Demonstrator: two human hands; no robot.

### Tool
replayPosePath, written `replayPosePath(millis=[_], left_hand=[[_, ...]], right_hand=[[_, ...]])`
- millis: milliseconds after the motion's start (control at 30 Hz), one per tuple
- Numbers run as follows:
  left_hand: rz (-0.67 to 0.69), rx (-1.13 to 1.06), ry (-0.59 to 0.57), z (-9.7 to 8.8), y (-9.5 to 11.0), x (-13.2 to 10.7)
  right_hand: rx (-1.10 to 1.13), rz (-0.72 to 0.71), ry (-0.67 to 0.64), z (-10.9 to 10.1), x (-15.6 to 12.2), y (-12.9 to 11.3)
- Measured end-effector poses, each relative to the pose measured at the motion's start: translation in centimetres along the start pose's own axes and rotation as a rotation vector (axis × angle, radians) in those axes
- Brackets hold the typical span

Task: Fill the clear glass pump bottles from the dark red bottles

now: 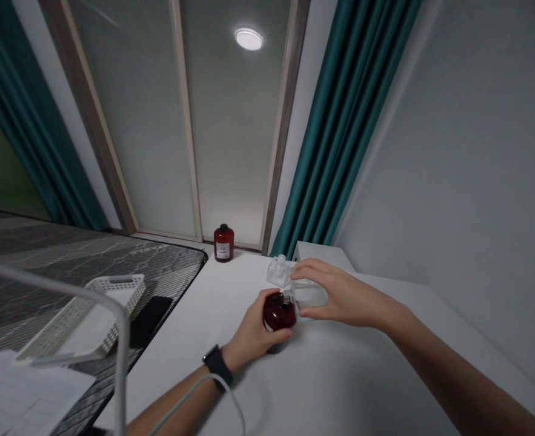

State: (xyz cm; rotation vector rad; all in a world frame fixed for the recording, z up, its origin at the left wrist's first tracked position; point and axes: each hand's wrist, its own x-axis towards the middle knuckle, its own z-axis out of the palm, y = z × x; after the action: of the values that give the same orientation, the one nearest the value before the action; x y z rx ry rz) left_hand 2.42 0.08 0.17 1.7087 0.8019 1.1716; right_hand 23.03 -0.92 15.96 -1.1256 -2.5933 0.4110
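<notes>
My left hand [254,330], with a black watch on its wrist, grips a dark red glass-like bottle [279,312] around its body. The fingers hide part of the bottle, and its top meets a clear plastic piece [297,286]. My right hand [340,295] is curved over that piece from the right, thumb below and fingers above. The exact shape of the piece is hard to make out. A second dark red bottle [223,243] with a black cap and white label stands at the far edge of the white table [194,363].
A white plastic lattice basket [112,297] and a black phone [149,321] lie on a grey patterned mattress [67,260] left of the table. Papers [22,396] and a curved white lamp arm [122,327] are near me. A white box [322,254] stands at the far right corner.
</notes>
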Motion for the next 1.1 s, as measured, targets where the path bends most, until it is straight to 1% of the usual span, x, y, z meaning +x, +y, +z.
replayPosePath(millis=[233, 400, 600, 1100], left_hand=[[-0.001, -0.002, 0.005, -0.02, 0.23, 0.0], [-0.016, 0.002, 0.007, -0.01, 0.67, -0.03], [-0.028, 0.008, 0.01, 0.07, 0.78, -0.06], [-0.017, 0.022, 0.007, -0.03, 0.75, -0.01]], right_hand=[[0.024, 0.009, 0.03, 0.23, -0.26, 0.14], [0.02, -0.014, 0.047, 0.24, -0.27, 0.06], [0.011, -0.008, 0.027, 0.12, -0.15, -0.11], [0.007, -0.023, 0.039, 0.1, -0.14, -0.15]])
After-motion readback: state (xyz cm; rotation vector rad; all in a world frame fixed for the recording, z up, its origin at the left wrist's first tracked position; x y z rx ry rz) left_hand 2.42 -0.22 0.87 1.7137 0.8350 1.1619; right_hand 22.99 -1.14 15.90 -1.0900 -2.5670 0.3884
